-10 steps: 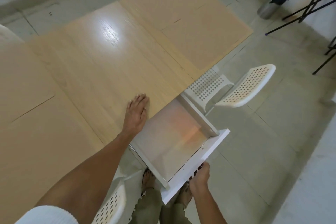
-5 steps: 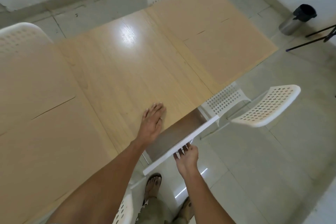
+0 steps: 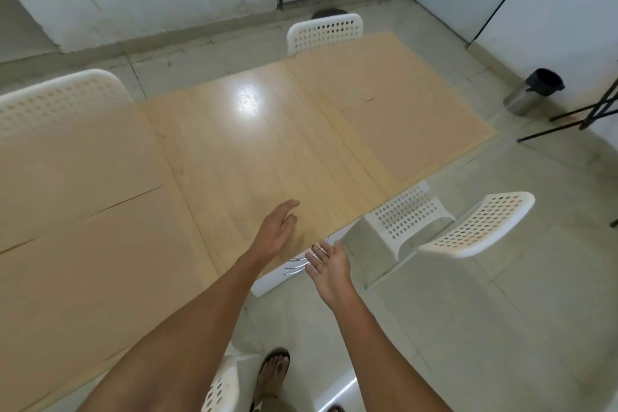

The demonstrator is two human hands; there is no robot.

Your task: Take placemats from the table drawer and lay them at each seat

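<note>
The wooden table [image 3: 240,157] carries tan placemats: two side by side at the right end [image 3: 394,110] and two at the left end [image 3: 80,211]. The white drawer front [image 3: 281,276] lies pushed in under the table's near edge. My left hand [image 3: 279,227] hovers just above the table edge, fingers loosely curled, holding nothing. My right hand [image 3: 329,264] is beside the drawer front, palm up, fingers spread, empty.
White perforated chairs stand around the table: one at the far side [image 3: 326,32], one at the left [image 3: 57,100], one pulled out at the right [image 3: 475,227], one close below me [image 3: 220,388]. A steel bin [image 3: 533,92] and black stand legs [image 3: 588,117] are at the right wall.
The drawer, open and empty a second ago, has been pushed shut by my right hand. That hand has let go. My left hand has lifted off the tabletop.
</note>
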